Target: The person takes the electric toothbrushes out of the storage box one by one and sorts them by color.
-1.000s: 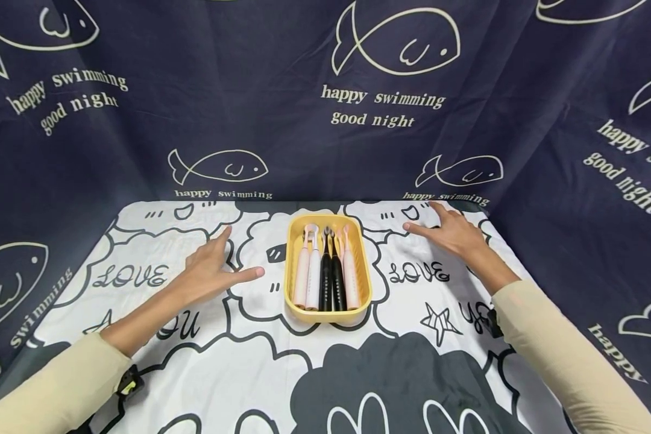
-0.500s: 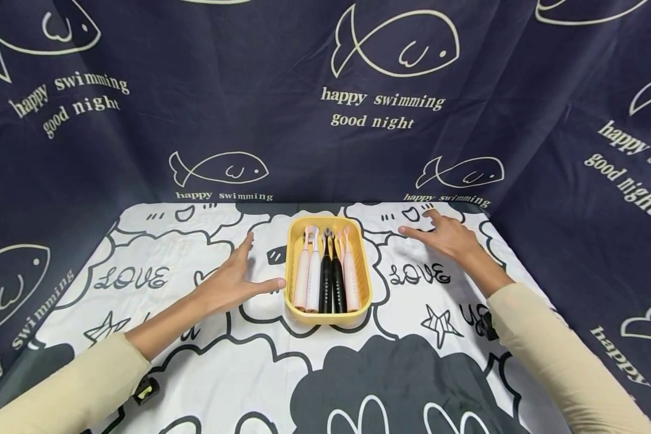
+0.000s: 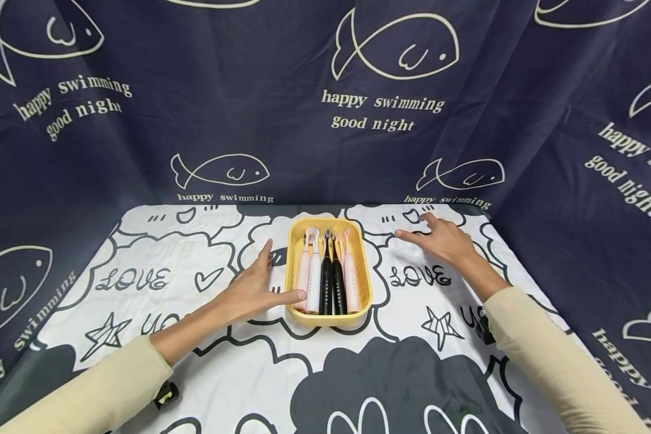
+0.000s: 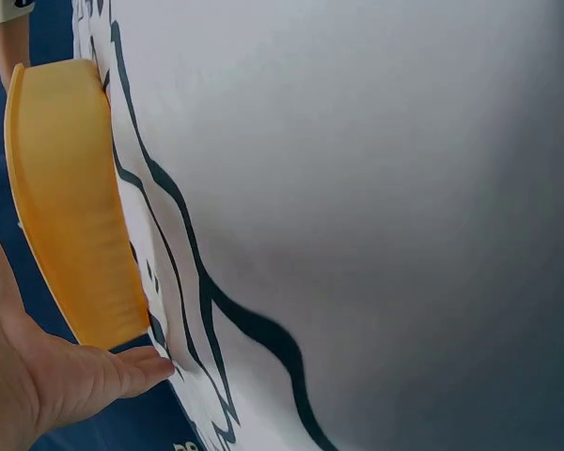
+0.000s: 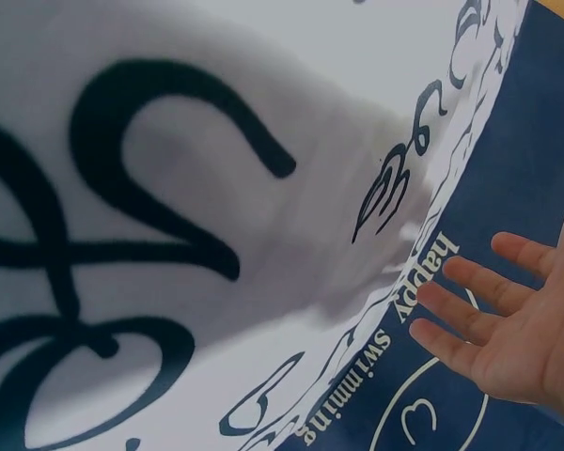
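A yellow plastic basket (image 3: 328, 320) stands on the patterned cloth in the head view. Side by side inside it lie several electric toothbrushes: pink (image 3: 302, 277), white (image 3: 313, 283) and black (image 3: 325, 283), heads toward the far end. My left hand (image 3: 252, 289) is at the basket's left side, fingers extended and thumb spread, the thumb overlapping its near left corner. In the left wrist view the basket's yellow outer wall (image 4: 70, 202) shows just beyond that hand. My right hand (image 3: 445, 241) hovers right of the basket, apart from it, fingers spread and holding nothing.
A white cloth (image 3: 184, 374) with black cloud drawings and lettering covers the table. Dark blue curtains (image 3: 304, 150) printed with fish hang behind it and at both sides. A dark wrist device (image 3: 166, 395) sits under the left sleeve.
My left hand has moved right, up to the basket's left side. The right hand has shifted slightly left and toward me. Basket and toothbrushes have stayed in place.
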Tool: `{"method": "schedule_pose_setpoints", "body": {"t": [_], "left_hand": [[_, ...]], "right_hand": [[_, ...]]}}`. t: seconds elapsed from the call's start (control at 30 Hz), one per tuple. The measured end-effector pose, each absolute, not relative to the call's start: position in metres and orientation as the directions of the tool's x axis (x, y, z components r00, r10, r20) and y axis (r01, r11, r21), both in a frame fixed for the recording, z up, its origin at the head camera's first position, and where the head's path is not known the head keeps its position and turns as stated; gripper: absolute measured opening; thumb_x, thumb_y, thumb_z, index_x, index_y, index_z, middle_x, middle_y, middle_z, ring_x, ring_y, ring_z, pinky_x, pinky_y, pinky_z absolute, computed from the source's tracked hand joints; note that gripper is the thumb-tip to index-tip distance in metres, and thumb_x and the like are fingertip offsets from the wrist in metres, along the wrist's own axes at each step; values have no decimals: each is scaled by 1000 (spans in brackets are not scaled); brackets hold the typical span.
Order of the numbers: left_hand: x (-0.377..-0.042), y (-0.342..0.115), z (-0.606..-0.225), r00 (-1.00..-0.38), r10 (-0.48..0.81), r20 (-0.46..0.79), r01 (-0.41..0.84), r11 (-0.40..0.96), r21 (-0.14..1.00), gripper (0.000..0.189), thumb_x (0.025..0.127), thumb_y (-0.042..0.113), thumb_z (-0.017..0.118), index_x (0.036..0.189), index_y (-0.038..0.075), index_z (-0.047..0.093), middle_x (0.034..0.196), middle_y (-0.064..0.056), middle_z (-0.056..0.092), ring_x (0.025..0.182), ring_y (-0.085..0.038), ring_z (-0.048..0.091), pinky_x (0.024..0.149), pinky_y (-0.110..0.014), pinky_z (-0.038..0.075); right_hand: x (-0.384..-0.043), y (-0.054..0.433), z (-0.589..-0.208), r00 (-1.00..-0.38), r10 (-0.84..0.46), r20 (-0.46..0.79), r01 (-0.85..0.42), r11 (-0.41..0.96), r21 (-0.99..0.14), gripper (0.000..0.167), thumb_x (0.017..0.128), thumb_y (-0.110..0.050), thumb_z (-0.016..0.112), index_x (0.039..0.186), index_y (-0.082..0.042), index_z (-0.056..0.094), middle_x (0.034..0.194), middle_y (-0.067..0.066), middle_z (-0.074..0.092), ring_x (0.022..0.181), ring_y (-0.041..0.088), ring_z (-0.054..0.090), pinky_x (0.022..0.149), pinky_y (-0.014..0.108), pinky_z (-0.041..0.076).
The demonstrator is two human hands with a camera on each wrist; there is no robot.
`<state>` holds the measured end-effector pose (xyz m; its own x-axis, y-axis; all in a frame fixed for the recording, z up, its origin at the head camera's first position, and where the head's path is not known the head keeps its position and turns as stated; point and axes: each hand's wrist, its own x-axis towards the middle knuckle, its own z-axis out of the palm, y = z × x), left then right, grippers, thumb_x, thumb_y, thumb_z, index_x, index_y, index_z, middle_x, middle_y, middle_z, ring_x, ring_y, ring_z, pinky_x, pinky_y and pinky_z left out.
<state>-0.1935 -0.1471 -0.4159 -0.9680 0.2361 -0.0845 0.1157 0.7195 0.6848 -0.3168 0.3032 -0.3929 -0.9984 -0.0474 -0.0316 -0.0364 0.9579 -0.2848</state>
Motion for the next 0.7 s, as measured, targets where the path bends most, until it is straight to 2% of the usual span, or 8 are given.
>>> {"method": "schedule_pose_setpoints", "body": {"t": [0.23, 0.47, 0.53, 0.7], "left_hand": [[-192, -135, -417, -967, 233, -103, 93, 698, 710, 159, 76, 85, 88, 182, 21, -11, 176, -24, 47, 163, -39, 49, 129, -63, 42], [-193, -125, -419, -963, 258, -76, 122, 672, 731, 163, 73, 80, 93, 182, 20, -12, 171, -16, 56, 158, -35, 56, 129, -59, 44], [-193, -123, -419, -963, 258, -74, 126, 677, 725, 164, 72, 82, 93, 182, 20, -11, 168, -16, 59, 153, -34, 60, 126, -58, 48], [-193, -119, -416, -965, 243, -95, 104, 694, 713, 167, 66, 87, 92, 182, 25, -11, 148, -19, 72, 134, -28, 71, 116, -54, 55]], "right_hand": [[-316, 296, -395, -996, -81, -28, -69, 951, -300, 118, 92, -101, 48, 168, -11, 46, 160, 34, 59, 140, 56, 62, 112, 72, 50], [-313, 285, -396, -994, -103, -29, -88, 940, -330, 114, 94, -100, 47, 165, -11, 51, 159, 30, 63, 143, 54, 63, 115, 73, 49], [-312, 282, -397, -993, -112, -31, -94, 934, -345, 112, 95, -99, 47, 163, -11, 54, 158, 28, 64, 143, 53, 63, 116, 73, 49], [-309, 275, -396, -990, -141, -24, -122, 919, -374, 105, 96, -95, 52, 155, -9, 63, 152, 25, 70, 140, 50, 66, 115, 69, 51]]}}
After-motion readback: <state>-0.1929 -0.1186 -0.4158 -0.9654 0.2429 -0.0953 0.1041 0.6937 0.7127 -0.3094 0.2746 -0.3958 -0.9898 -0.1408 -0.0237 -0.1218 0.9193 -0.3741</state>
